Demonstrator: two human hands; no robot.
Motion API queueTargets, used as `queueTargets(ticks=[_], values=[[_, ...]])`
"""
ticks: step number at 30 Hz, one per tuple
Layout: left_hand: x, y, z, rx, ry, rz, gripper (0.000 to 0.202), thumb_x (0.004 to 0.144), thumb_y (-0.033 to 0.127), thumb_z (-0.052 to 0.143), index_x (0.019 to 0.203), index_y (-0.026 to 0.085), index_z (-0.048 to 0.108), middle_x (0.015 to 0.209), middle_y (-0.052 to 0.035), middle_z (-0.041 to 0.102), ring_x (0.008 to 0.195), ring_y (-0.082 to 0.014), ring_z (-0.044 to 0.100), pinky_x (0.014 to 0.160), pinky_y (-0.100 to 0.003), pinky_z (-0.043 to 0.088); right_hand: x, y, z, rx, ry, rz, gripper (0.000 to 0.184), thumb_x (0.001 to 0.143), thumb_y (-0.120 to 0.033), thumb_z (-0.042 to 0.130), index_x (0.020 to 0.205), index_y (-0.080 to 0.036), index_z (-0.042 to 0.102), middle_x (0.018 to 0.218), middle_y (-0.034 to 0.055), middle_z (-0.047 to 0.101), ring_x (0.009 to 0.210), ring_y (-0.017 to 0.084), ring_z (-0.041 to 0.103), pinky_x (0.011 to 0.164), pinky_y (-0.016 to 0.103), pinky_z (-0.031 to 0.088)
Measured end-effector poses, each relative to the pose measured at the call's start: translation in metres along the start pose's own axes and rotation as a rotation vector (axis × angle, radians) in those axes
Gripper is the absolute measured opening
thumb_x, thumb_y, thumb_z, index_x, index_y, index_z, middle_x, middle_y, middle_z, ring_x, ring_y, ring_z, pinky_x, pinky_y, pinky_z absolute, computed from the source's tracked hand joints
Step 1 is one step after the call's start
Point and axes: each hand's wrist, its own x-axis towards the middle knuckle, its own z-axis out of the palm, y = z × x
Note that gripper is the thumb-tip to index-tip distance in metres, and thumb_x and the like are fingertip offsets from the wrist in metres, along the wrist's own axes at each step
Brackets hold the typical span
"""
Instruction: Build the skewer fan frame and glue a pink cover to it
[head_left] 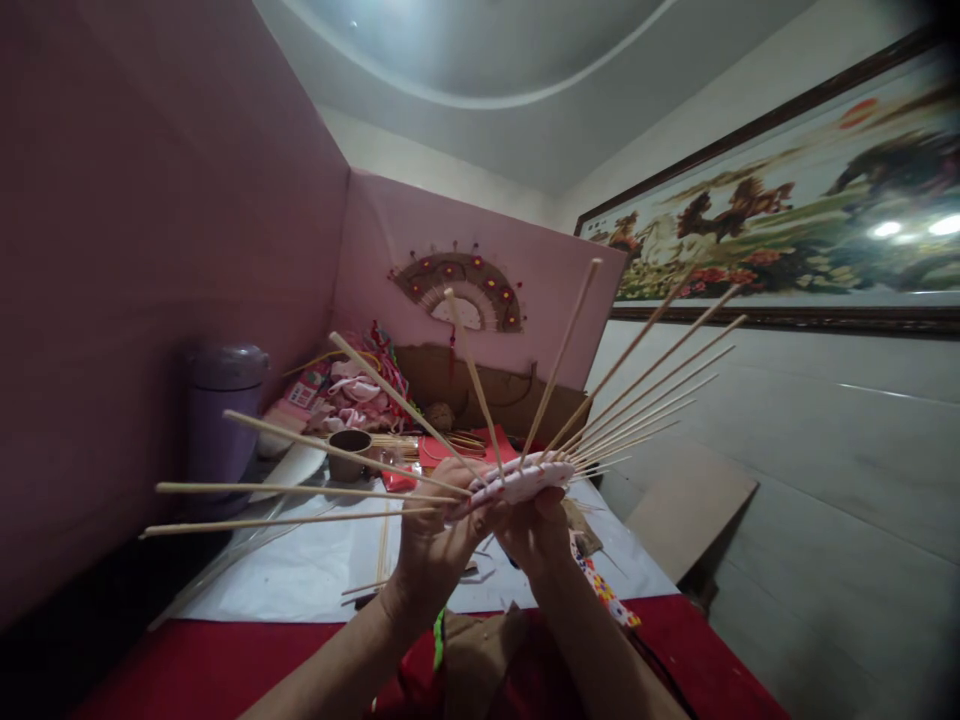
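Note:
Above the table I hold up a fan frame: a pale, pink-spotted fabric-covered base (529, 482) with several thin wooden sticks (559, 360) spreading out of its edge. My left hand (439, 535) grips the base's left end, its fingers partly behind the base and the lower left sticks. On the underside near the right end, my right hand (538, 530) is closed on the same base, thumb against the fabric. The base is tilted and seen nearly edge-on. Sticks fan to the left, upward and to the right.
A white sheet (300, 565) covers the table over a red cloth (247, 650). Behind are a brown cup (350, 455), a purple flask (225, 420), a pile of pink fabric (356, 390) and red paper (439, 450). A finished fan (461, 290) hangs on the pink panel.

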Motion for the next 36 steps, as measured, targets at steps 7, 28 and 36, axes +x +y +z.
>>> queueTargets(ticks=[7, 28, 36], values=[[0.001, 0.011, 0.002, 0.03, -0.022, 0.151, 0.024, 0.071, 0.018, 0.064, 0.094, 0.025, 0.067, 0.094, -0.0062, 0.065, 0.083, -0.0199, 0.061, 0.071, -0.031, 0.05, -0.006, -0.004, 0.012, -0.026, -0.08, 0.026, 0.043, 0.037, -0.037, 0.084, 0.071, -0.021, 0.064, 0.071, -0.0015, 0.069, 0.071, 0.017, 0.064, 0.069, 0.032, 0.052], [0.005, 0.013, -0.002, 0.096, -0.108, 0.336, 0.035, 0.069, 0.008, 0.065, 0.099, 0.026, 0.065, 0.093, -0.0038, 0.067, 0.083, -0.0186, 0.059, 0.077, -0.036, 0.045, -0.004, -0.001, 0.015, 0.046, -0.153, 0.082, 0.033, 0.047, -0.032, 0.083, 0.063, -0.019, 0.057, 0.06, -0.0068, 0.062, 0.059, 0.009, 0.061, 0.062, 0.021, 0.052], [0.005, 0.013, -0.001, 0.099, -0.103, 0.35, 0.031, 0.071, 0.01, 0.063, 0.097, 0.026, 0.065, 0.093, -0.0049, 0.067, 0.083, -0.0191, 0.06, 0.075, -0.035, 0.047, -0.004, -0.001, 0.015, 0.058, -0.169, 0.076, 0.031, 0.049, -0.03, 0.082, 0.062, -0.019, 0.056, 0.061, -0.006, 0.063, 0.06, 0.009, 0.062, 0.058, 0.02, 0.052]])
